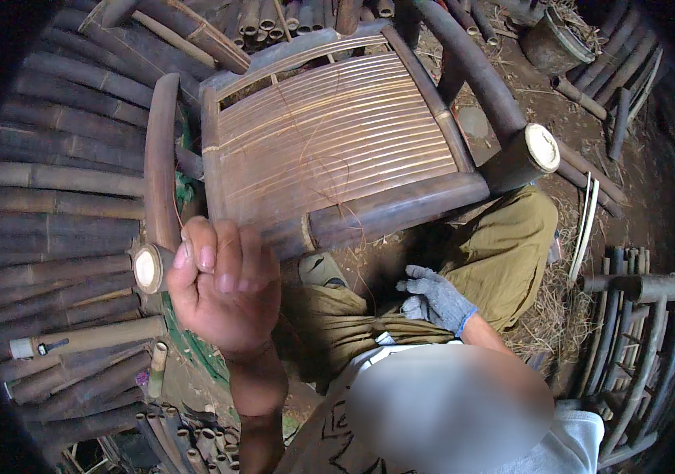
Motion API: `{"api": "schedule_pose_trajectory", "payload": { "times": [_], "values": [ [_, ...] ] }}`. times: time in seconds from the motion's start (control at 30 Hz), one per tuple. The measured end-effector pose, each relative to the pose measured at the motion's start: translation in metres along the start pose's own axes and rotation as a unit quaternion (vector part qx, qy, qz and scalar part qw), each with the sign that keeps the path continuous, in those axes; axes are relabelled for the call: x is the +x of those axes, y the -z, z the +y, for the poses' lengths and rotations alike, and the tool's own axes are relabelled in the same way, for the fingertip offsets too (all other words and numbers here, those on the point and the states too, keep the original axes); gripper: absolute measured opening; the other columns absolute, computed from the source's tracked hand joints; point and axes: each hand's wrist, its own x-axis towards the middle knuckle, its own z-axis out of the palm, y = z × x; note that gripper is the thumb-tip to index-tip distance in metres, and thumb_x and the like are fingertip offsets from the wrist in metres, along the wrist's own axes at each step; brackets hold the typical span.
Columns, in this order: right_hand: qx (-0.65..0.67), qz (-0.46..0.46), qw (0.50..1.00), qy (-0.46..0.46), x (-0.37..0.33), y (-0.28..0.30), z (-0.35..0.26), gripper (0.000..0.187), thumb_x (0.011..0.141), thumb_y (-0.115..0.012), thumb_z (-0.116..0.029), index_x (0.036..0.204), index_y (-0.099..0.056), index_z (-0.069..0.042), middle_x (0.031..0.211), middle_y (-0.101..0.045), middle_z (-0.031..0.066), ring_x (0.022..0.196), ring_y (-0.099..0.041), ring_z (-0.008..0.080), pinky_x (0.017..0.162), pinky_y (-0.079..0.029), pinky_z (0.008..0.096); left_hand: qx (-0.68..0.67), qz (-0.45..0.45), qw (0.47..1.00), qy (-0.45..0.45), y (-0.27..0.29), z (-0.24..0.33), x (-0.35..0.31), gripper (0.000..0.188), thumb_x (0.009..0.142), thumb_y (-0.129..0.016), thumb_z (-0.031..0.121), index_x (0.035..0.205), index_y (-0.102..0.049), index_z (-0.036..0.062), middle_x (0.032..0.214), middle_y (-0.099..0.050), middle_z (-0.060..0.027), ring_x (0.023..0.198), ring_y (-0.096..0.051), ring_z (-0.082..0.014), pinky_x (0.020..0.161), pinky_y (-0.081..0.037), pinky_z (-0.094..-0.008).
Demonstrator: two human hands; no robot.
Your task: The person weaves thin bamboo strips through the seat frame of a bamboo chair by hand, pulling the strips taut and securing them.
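Observation:
Before me stands a bamboo chair [337, 126] with a slatted seat, dark frame poles and pale cut ends on its armrests. Raised over the chair's near left corner is my bare left hand [227, 276], its fingers curled in and the thumb pressed to the index finger. A thin copper-coloured strand [177, 201] runs up from the fingertips. More such fine strands [345, 170] lie loosely over the seat. My right hand [436, 299], in a grey knit glove with a blue cuff, rests over my lap, fingers apart and holding nothing.
A platform of bamboo poles [69, 197] fills the left side. Cut bamboo tubes [183, 442] stand at the lower left. A bucket [558, 43] sits at the far right. A bamboo rack [641, 340] and dry shavings [562, 316] lie to the right.

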Motion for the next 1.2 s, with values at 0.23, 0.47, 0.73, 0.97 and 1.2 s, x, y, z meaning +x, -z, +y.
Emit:
{"api": "schedule_pose_trajectory", "payload": {
  "times": [0.23,0.47,0.73,0.97,1.2],
  "values": [
    [-0.001,-0.139,0.984,-0.111,0.03,-0.019,0.012,0.061,0.087,-0.069,-0.031,0.137,-0.041,-0.009,0.106,-0.068,0.0165,0.06,-0.063,0.018,0.053,-0.055,0.0334,0.007,0.026,1.0,0.003,-0.003,-0.002,0.007,0.025,0.1,-0.034,0.026,0.083,-0.044,0.0118,0.066,-0.043,0.0017,0.061,-0.037,-0.0109,0.052,-0.033,-0.0251],
    [-0.599,0.077,0.739,0.299,0.007,-0.049,0.008,0.078,0.086,-0.067,-0.039,0.142,-0.033,0.004,0.119,-0.06,0.0244,0.099,-0.061,0.033,0.085,-0.051,0.042,0.0,0.048,0.999,0.026,0.003,0.004,0.011,0.025,0.1,-0.036,0.026,0.08,-0.044,0.0118,0.063,-0.04,0.002,0.058,-0.036,-0.0115,0.052,-0.032,-0.0261],
    [-0.6,0.131,0.653,0.443,-0.046,-0.1,-0.047,0.068,0.086,-0.066,-0.026,0.142,-0.037,-0.001,0.115,-0.059,0.0247,0.097,-0.061,0.0376,0.082,-0.05,0.0416,-0.018,-0.001,0.998,0.06,-0.016,0.006,0.009,0.025,0.098,-0.042,0.029,0.08,-0.042,0.0115,0.061,-0.037,0.0022,0.055,-0.034,-0.011,0.05,-0.03,-0.0262],
    [-0.358,-0.109,0.88,0.292,-0.079,-0.121,-0.092,0.069,0.09,-0.061,-0.019,0.149,-0.029,-0.003,0.069,-0.06,0.004,0.053,-0.053,0.0067,0.051,-0.045,0.0231,0.028,-0.106,0.99,0.092,-0.049,0.019,0.015,0.027,0.098,-0.044,0.03,0.08,-0.043,0.0099,0.061,-0.039,0.0002,0.054,-0.035,-0.0106,0.05,-0.028,-0.0262],
    [-0.233,-0.303,0.875,0.296,-0.102,-0.141,-0.134,0.09,0.081,-0.074,-0.028,0.152,-0.022,-0.005,0.069,-0.061,0.0086,0.046,-0.054,0.0111,0.041,-0.044,0.0234,0.08,-0.17,0.976,0.108,-0.073,0.031,0.025,0.027,0.095,-0.047,0.028,0.079,-0.045,0.0065,0.065,-0.044,-0.0021,0.055,-0.039,-0.0098,0.051,-0.029,-0.0233]
  ]
}}
